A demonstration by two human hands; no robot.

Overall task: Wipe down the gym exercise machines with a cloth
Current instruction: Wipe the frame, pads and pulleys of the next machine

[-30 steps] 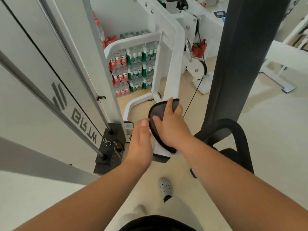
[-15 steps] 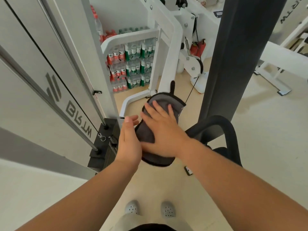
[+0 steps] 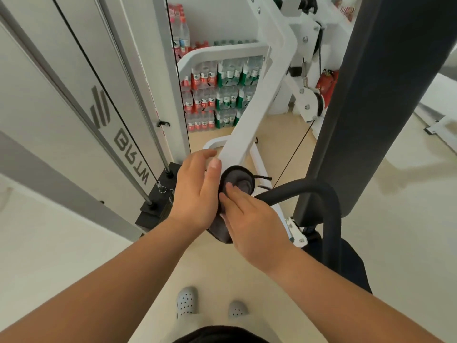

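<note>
A dark grey cloth [image 3: 238,182] is wrapped around the lower part of the white slanted machine arm [image 3: 254,102], in the middle of the view. My right hand [image 3: 249,219] presses on the cloth from the right, fingers flat over it. Pressed against the cloth's left side is my left hand [image 3: 197,191], fingers stretched up along the arm. Much of the cloth is hidden between the two hands.
A black padded upright [image 3: 378,95] rises at right, with a curved black handle [image 3: 319,194] just right of my hands. The weight stack [image 3: 158,206], its guide rods and a grey shroud stand at left. Stacked water bottles [image 3: 217,95] sit behind. My feet stand below on beige floor.
The cloth has bunched smaller and slid along the white arm. Both hands have closed in around it, the left hand now higher against the arm.
</note>
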